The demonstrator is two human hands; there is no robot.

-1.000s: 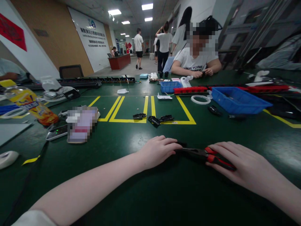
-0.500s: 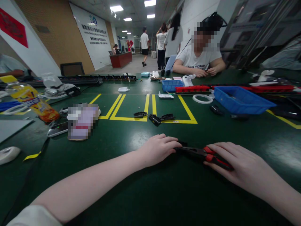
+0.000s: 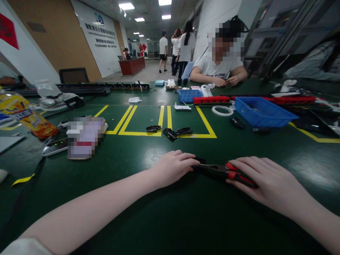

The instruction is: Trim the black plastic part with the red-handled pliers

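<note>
My right hand [image 3: 261, 175] is closed around the red and black handles of long-nose pliers [image 3: 216, 168]. The pliers point left, their jaws reaching the fingertips of my left hand [image 3: 175, 167]. That hand is closed on a small black part [image 3: 201, 160], largely covered by the fingers and the plier tips. Whether the jaws grip the part I cannot tell. Beyond my hands, on the green table, lie a black plastic piece [image 3: 153, 129], a second black piece [image 3: 170, 134] and a third black piece [image 3: 184, 131], the last two touching or nearly so.
Yellow tape lines [image 3: 167, 134] mark the table. At left are a phone [image 3: 86, 140], a drink bottle [image 3: 34, 115] and a white device [image 3: 55, 147]. A blue bin [image 3: 262, 112] and a white ring [image 3: 222, 111] stand at right. Across the table sits a person [image 3: 219, 67].
The whole scene has shifted slightly left as my head view turned. Both hands keep their hold, with the pliers still at the black part.
</note>
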